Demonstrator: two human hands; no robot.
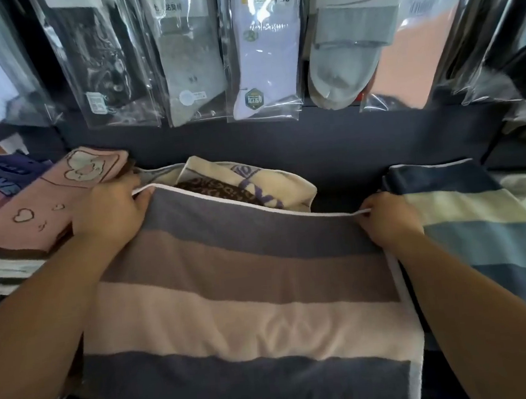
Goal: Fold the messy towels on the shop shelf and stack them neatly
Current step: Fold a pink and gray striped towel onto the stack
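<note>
The left fingers (pixel 143 199) curl over the white hem at the far left corner of the grey-and-brown striped towel (pixel 230 281), thumb hidden beneath, so that corner is pinched. The right fingers (pixel 364 215) are closed tight on the same hem at the far right corner. With the left hand (pixel 110 212) and the right hand (pixel 387 220) holding one corner each, the far edge is drawn almost straight between them. That looks like the reason for the grip: a taut, level edge lets the towel be squared before it is folded over.

The striped towel lies spread flat across the front of the shelf, with its near edge toward the person and both forearms running along its sides. It appears to be mid-fold rather than finished.

Just behind the striped towel, partly covered by its far edge, sits a crumpled cream towel (pixel 253 181), seemingly awaiting its turn. To its left rests a pink towel stack (pixel 34 216), already folded. To its right lies a blue striped towel (pixel 466 213). Packaged socks (pixel 262 56) hang above and beyond it.
</note>
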